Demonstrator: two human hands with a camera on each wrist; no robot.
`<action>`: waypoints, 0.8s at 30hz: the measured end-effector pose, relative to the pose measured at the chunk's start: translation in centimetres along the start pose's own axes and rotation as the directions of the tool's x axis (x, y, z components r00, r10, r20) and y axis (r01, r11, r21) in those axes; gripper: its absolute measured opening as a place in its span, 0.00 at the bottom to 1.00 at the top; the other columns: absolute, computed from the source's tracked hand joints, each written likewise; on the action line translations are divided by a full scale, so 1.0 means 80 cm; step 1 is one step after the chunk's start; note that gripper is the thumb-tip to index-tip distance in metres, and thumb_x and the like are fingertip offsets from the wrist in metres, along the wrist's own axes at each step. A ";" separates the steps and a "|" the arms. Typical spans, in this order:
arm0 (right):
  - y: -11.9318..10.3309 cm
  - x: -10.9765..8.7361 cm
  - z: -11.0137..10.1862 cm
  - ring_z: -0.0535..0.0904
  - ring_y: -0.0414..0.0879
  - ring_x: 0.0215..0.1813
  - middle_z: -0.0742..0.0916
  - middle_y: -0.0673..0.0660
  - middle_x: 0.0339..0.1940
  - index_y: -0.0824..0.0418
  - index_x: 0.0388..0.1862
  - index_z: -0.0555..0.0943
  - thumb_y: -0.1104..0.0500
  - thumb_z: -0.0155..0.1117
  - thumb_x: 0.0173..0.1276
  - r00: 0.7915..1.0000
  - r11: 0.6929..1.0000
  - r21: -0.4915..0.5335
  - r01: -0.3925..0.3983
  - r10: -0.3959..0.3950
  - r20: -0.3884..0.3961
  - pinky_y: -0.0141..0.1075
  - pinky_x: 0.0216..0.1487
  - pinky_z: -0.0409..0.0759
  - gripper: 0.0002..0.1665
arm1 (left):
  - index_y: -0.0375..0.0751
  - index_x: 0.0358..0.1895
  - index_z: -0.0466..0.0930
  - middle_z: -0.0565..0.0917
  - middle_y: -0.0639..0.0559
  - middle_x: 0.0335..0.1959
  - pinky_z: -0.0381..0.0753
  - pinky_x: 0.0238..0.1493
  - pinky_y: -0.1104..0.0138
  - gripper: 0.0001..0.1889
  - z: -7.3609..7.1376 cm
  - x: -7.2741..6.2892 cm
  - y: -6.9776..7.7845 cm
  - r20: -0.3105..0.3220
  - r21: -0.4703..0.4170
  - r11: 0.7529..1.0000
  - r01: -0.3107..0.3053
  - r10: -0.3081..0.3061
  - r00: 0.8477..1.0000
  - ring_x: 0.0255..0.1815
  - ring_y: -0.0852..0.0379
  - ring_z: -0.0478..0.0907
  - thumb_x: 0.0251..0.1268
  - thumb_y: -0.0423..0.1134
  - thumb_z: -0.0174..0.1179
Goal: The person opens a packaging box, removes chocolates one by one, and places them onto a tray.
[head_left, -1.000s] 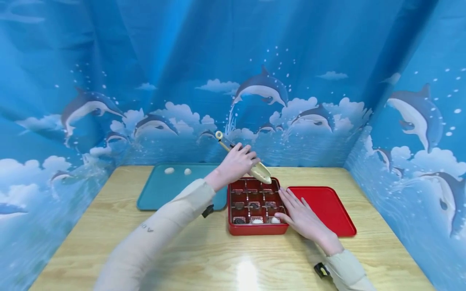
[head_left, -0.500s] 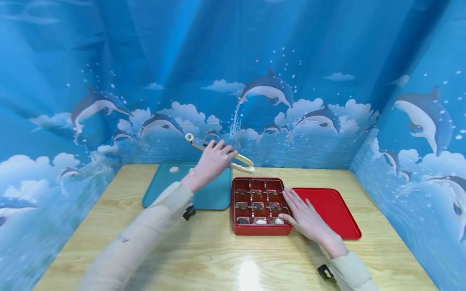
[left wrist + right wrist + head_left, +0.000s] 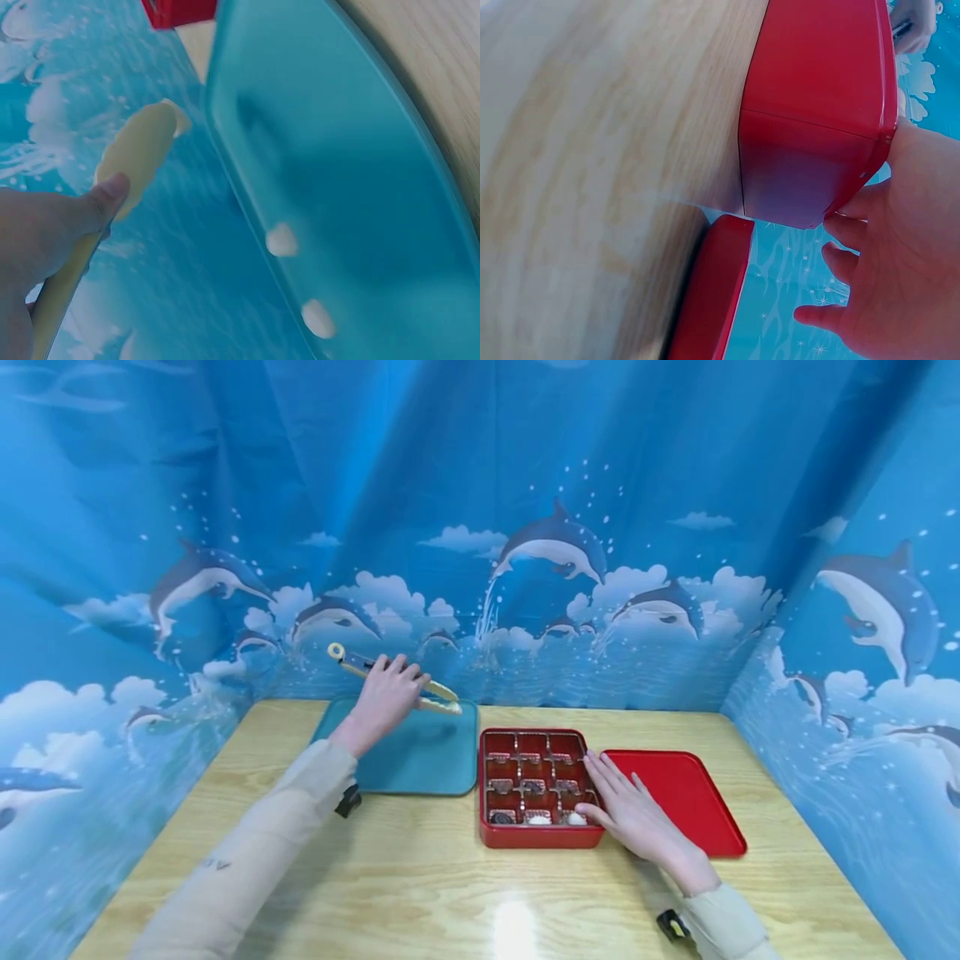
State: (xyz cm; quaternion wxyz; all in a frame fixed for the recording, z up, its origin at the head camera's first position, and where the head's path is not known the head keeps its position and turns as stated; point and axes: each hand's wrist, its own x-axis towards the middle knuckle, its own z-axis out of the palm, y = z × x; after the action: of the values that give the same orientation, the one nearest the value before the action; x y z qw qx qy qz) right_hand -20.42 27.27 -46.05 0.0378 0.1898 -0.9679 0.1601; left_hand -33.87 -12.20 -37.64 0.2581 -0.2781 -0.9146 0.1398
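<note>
In the head view my left hand (image 3: pixel 385 695) grips a pair of cream-tipped kitchen tongs (image 3: pixel 438 691) above the teal tray (image 3: pixel 420 760). The tongs' ring end points to the back left and the tips point right. Two small white lumps (image 3: pixel 283 240) lie along the tray's far edge in the left wrist view; my left hand covers them from the head. My right hand (image 3: pixel 637 814) rests with extended fingers along the right rim of a red divided box (image 3: pixel 540 837). Dark brown pieces (image 3: pixel 502 817) and white pieces (image 3: pixel 538 819) sit in its front compartments, with more brown ones in the middle row.
A flat red lid (image 3: pixel 678 802) lies right of the box, partly behind my right hand. Everything stands on a light wooden table (image 3: pixel 420 885). A blue dolphin-print curtain (image 3: pixel 480 527) encloses the back and sides.
My left hand has moved left with the tongs, from above the back of the box to above the teal tray. The right hand stays at the box's rim.
</note>
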 end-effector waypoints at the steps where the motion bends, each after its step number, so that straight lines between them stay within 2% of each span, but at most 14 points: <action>1: 0.001 0.000 0.001 0.51 0.65 0.81 0.60 0.63 0.82 0.65 0.82 0.55 0.37 0.57 0.75 1.000 1.000 -0.001 -0.001 0.001 -0.001 0.67 0.74 0.52 0.49 | 0.47 0.54 0.87 0.85 0.49 0.45 0.70 0.46 0.55 0.20 0.004 -0.001 -0.002 0.016 0.016 1.000 0.001 -0.002 1.000 0.47 0.46 0.74 0.61 0.51 0.71; 5: 0.002 -0.001 0.002 0.51 0.65 0.81 0.59 0.62 0.83 0.64 0.82 0.55 0.37 0.56 0.75 1.000 1.000 -0.006 -0.001 0.001 -0.003 0.67 0.74 0.52 0.49 | 0.46 0.48 0.88 0.84 0.49 0.40 0.68 0.44 0.56 0.19 0.019 0.000 -0.006 0.064 0.075 0.997 -0.005 0.001 0.998 0.43 0.46 0.73 0.61 0.53 0.71; 8: 0.001 -0.001 0.001 0.52 0.65 0.81 0.60 0.62 0.83 0.64 0.82 0.55 0.37 0.56 0.75 1.000 1.000 0.000 0.001 -0.001 -0.009 0.67 0.74 0.52 0.49 | 0.45 0.45 0.88 0.84 0.49 0.39 0.68 0.44 0.56 0.16 0.027 0.004 -0.005 0.076 0.098 0.995 -0.008 0.000 0.997 0.43 0.46 0.73 0.62 0.52 0.71; 14: 0.000 0.000 0.001 0.52 0.65 0.81 0.59 0.63 0.83 0.64 0.82 0.55 0.37 0.56 0.76 1.000 1.000 -0.003 0.000 0.000 -0.009 0.67 0.74 0.52 0.49 | 0.45 0.41 0.90 0.85 0.48 0.37 0.69 0.45 0.56 0.05 0.038 0.015 -0.003 0.115 0.134 0.991 0.011 -0.027 0.993 0.44 0.45 0.74 0.71 0.38 0.65; 16: 0.000 0.001 0.002 0.52 0.65 0.81 0.59 0.63 0.82 0.64 0.82 0.54 0.37 0.56 0.76 1.000 1.000 -0.006 0.003 -0.003 -0.008 0.67 0.74 0.53 0.49 | 0.44 0.41 0.90 0.85 0.47 0.37 0.69 0.45 0.56 0.05 0.041 0.017 -0.004 0.141 0.138 0.990 0.014 -0.034 0.989 0.44 0.45 0.74 0.71 0.35 0.64; 20: 0.002 0.001 0.004 0.50 0.64 0.82 0.59 0.62 0.83 0.63 0.83 0.53 0.36 0.55 0.76 1.000 1.000 -0.007 0.000 0.000 0.001 0.67 0.75 0.52 0.50 | 0.45 0.45 0.89 0.85 0.47 0.38 0.68 0.45 0.56 0.06 0.046 0.019 -0.005 0.189 0.134 0.991 0.019 -0.044 0.981 0.44 0.45 0.73 0.70 0.36 0.65; 24: 0.004 0.000 0.003 0.50 0.63 0.82 0.59 0.62 0.83 0.63 0.83 0.53 0.36 0.55 0.76 1.000 1.000 -0.009 -0.007 0.007 0.004 0.67 0.75 0.51 0.50 | 0.45 0.46 0.89 0.85 0.47 0.40 0.69 0.45 0.55 0.07 0.050 0.019 -0.006 0.194 0.096 0.995 0.030 -0.048 0.980 0.44 0.45 0.73 0.71 0.37 0.64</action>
State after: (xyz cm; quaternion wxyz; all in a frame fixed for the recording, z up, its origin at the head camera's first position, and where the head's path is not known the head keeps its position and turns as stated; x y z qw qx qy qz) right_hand -20.58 27.47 -46.40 0.0363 0.1864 -0.9694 0.1557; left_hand -37.37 -12.15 -40.19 0.1819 -0.2326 -0.9334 0.2037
